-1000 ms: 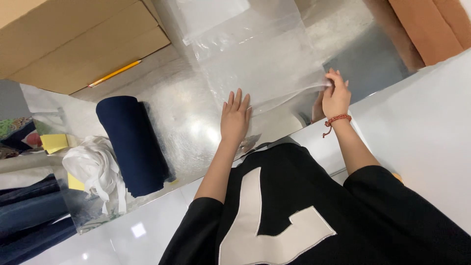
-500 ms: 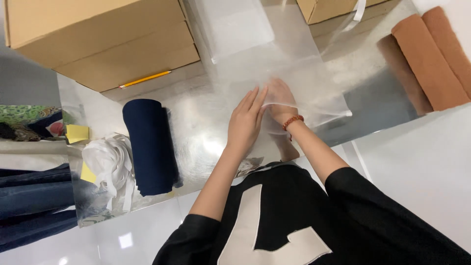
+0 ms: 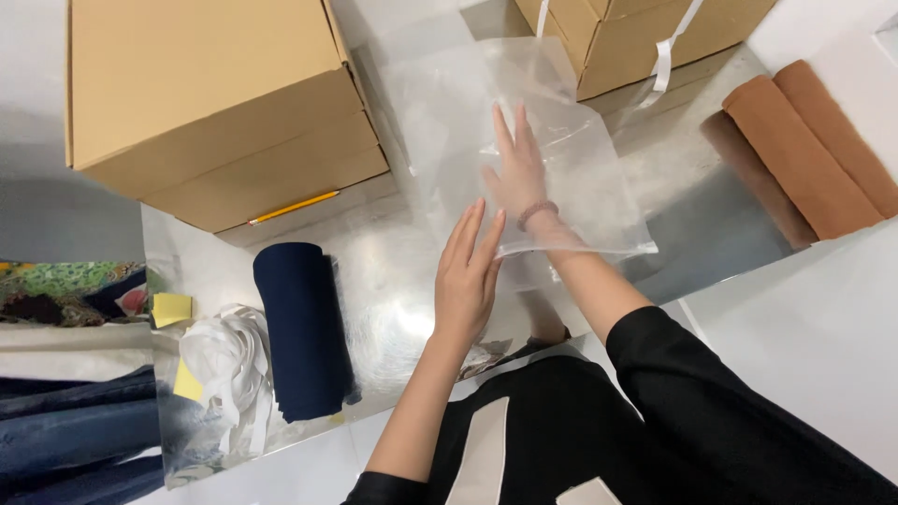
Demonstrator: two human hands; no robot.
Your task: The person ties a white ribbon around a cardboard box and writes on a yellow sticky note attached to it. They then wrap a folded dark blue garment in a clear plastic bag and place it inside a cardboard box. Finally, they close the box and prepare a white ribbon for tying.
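Your right hand [image 3: 519, 178] is slid inside the clear plastic bag [image 3: 561, 159], fingers spread flat and gripping nothing, the bag lying on the shiny metal table [image 3: 393, 290] between two cardboard boxes [image 3: 215, 103]. Your left hand [image 3: 468, 276] rests open and flat at the bag's near edge; a rolled navy cloth [image 3: 301, 327] lies well to its left.

Head camera, steeply downward, close.

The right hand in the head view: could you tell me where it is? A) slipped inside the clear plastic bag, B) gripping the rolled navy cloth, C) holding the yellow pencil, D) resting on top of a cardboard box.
A: the right hand shows through the clear plastic bag, whose film covers it down to the wrist.
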